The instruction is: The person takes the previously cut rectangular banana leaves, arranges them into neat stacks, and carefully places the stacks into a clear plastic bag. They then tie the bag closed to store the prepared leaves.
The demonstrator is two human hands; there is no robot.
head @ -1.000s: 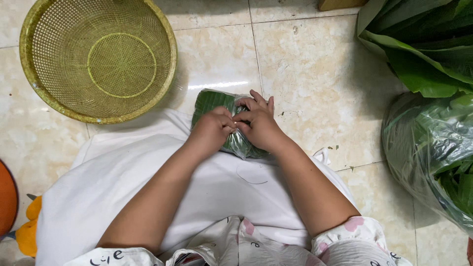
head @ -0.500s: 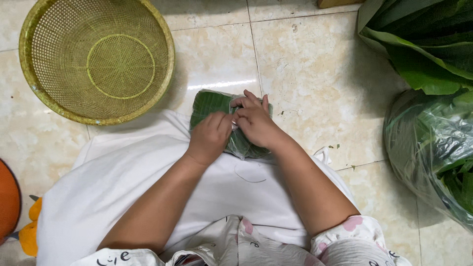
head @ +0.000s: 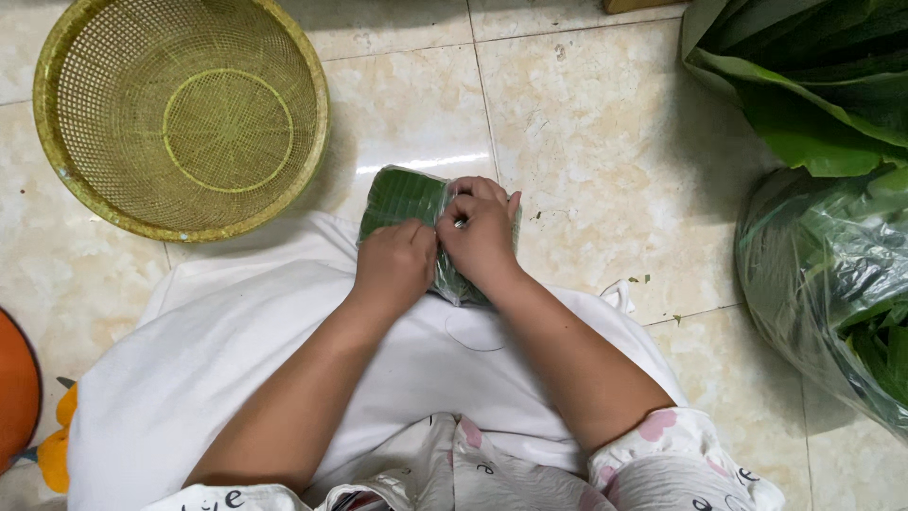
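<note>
Green leaf-wrapped parcel [head: 402, 197] on white cloth [head: 236, 341], gripped by left hand [head: 395, 265] and right hand [head: 480, 232].

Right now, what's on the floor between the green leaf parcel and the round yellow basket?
Nothing: the head view shows only bare tile floor between leaf-wrapped parcel and woven basket.

Right hand [head: 480, 235] fingers curled in (formerly splayed), leaf parcel [head: 402, 197] more exposed
</note>
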